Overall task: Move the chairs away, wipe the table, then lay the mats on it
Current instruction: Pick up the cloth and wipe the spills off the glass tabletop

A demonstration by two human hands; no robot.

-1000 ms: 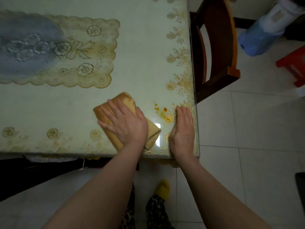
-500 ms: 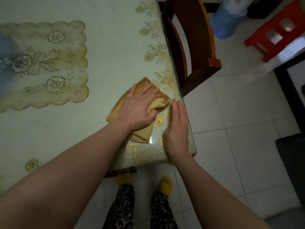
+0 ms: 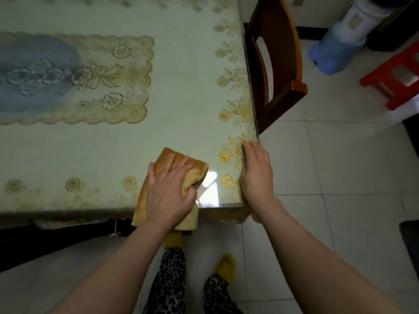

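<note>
The table (image 3: 181,91) has a pale green glossy top with gold flower prints along its edges. My left hand (image 3: 169,191) presses a folded tan cloth (image 3: 195,169) onto the near right corner, and the cloth hangs partly over the near edge. My right hand (image 3: 257,175) lies flat, fingers together, on the table's right edge by the corner, holding nothing. A lace-patterned mat print (image 3: 74,80) with a blue centre shows at the left. A dark wooden chair (image 3: 275,64) stands against the table's right side.
A blue and white water dispenser (image 3: 340,41) stands on the tiled floor at the back right. A red plastic stool (image 3: 394,75) is beside it. A dark mat (image 3: 411,241) lies at the right edge. My feet in yellow socks (image 3: 226,266) are below the table corner.
My left hand has dragged the cloth back from beside the right edge toward the near edge, where it now overhangs. My right hand stays on the right edge.
</note>
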